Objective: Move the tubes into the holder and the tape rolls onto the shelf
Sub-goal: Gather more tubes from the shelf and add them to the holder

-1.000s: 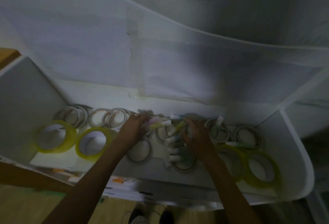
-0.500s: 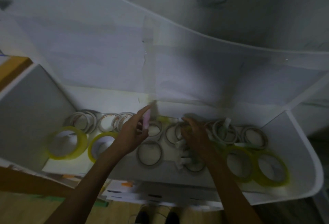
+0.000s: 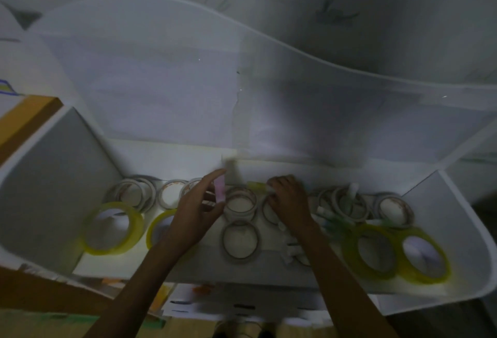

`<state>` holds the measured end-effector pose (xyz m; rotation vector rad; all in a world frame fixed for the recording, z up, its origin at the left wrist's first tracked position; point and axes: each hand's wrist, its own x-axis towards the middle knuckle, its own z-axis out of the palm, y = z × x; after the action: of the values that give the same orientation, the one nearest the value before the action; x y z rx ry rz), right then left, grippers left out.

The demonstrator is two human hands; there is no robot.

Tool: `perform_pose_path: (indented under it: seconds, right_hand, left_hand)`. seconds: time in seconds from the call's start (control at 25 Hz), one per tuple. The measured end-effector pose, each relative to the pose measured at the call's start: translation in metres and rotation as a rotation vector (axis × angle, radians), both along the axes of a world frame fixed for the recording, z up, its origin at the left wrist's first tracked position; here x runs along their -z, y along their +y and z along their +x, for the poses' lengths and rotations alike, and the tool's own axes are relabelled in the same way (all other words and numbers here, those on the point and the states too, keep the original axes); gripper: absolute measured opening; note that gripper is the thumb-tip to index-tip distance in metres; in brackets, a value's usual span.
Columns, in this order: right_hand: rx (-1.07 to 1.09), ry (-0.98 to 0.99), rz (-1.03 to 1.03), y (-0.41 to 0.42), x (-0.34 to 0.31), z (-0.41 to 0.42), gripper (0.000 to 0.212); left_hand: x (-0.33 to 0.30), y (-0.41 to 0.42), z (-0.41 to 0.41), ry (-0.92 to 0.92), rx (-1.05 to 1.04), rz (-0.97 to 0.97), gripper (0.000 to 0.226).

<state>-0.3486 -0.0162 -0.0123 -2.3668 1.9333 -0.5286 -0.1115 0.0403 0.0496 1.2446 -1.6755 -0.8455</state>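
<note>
My left hand (image 3: 197, 210) pinches a pink tube (image 3: 220, 187), held upright between finger and thumb above the white shelf (image 3: 185, 159). My right hand (image 3: 289, 199) is curled over a yellow-green tube (image 3: 256, 185) among the rolls; its fingertips are hidden. Several white tape rolls lie flat, among them a white tape roll (image 3: 240, 242) in front and a stacked white roll (image 3: 240, 203) between my hands. Yellow tape rolls lie at the left (image 3: 114, 227) and the right (image 3: 423, 255). More tubes (image 3: 329, 218) lie right of my right wrist.
The shelf has a tall white back panel (image 3: 161, 90) and side walls (image 3: 51, 184). A wooden edge (image 3: 25, 120) shows at far left. Papers and a drawer front (image 3: 242, 308) lie below the shelf lip. The scene is dim.
My left hand lifted the pink tube off the shelf and holds it upright. My right hand moved back onto the yellow-green tube. The view shifted slightly.
</note>
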Motion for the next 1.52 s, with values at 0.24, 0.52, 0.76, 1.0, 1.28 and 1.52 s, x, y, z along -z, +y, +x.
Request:
perform_pose_path:
  seconds: [0.24, 0.52, 0.76, 1.0, 1.28, 1.52]
  right_hand:
    - [-0.042, 0.022, -0.031, -0.005, 0.005, 0.006, 0.027]
    - [-0.041, -0.114, 0.017, -0.002, 0.014, 0.003, 0.04]
    - [-0.071, -0.185, 0.03, -0.006, 0.013, 0.003, 0.038]
    - [-0.088, -0.353, 0.03, -0.002, 0.002, 0.004, 0.032]
    - [0.207, -0.91, -0.036, 0.044, -0.063, -0.024, 0.014]
    - [0.299, -0.982, -0.265, 0.108, -0.077, -0.066, 0.022]
  left_hand:
    - [-0.002, -0.004, 0.009, -0.002, 0.01, -0.018, 0.06]
    - [0.006, -0.006, 0.015, -0.014, 0.012, -0.021, 0.066]
    - [0.0, -0.005, 0.014, -0.011, 0.016, -0.02, 0.065]
    - [-0.003, -0.002, 0.016, -0.016, 0.008, -0.008, 0.064]
    - [-0.004, -0.003, 0.004, 0.069, 0.042, -0.039, 0.06]
    - [-0.002, 0.009, -0.011, 0.136, 0.07, -0.052, 0.067]
